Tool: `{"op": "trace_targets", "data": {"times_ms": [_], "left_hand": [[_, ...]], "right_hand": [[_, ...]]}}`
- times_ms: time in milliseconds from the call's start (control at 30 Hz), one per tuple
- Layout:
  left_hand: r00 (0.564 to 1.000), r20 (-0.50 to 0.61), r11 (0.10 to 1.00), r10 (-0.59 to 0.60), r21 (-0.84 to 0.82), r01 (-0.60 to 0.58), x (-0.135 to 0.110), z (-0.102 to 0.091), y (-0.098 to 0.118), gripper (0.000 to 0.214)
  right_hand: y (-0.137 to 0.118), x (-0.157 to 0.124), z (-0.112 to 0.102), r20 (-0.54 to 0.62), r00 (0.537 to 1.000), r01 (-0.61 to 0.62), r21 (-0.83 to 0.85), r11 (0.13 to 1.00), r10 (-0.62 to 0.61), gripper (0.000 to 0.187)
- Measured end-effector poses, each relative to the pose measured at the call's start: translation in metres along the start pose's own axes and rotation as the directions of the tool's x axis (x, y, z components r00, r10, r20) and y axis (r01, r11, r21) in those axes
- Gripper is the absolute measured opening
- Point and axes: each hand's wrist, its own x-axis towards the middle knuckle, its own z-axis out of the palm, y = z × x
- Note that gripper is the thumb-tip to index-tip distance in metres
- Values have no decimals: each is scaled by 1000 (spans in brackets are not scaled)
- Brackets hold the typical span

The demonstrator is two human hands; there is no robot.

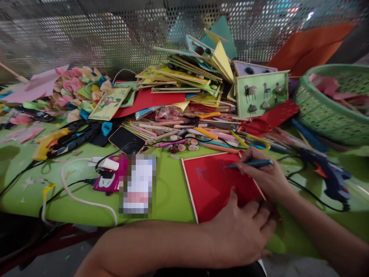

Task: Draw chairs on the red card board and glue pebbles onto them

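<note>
A red card [211, 184] with a pale wooden border lies on the green table [170, 188] in front of me. My right hand [266, 175] grips a teal pen [250, 164], its tip touching the upper part of the card beside small drawn marks. My left hand [243, 229] lies flat on the card's near right corner, fingers stretched out, holding it down.
A heap of framed pebble pictures [261, 94], coloured paper and pencils [201, 130] fills the back. A green basket [334, 104] stands at right, a blue glue gun [328, 173] beside my right arm. A yellow glue gun [49, 142], phone [126, 139], cables and paper flowers [77, 88] lie at left.
</note>
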Motion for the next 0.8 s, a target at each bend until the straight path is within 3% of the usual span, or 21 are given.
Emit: {"op": "trace_targets", "data": {"times_ms": [567,800], "left_hand": [[1000,-11,1000,12,23,-12,-2,4,1,56],[1000,-12,1000,8,2,-8,-1,0,-1,54]], "right_hand": [[-4,-2,-3,23,1000,8,-23,1000,-7,19],[-4,0,1,-41,998,-33,89,996,37,21]]}}
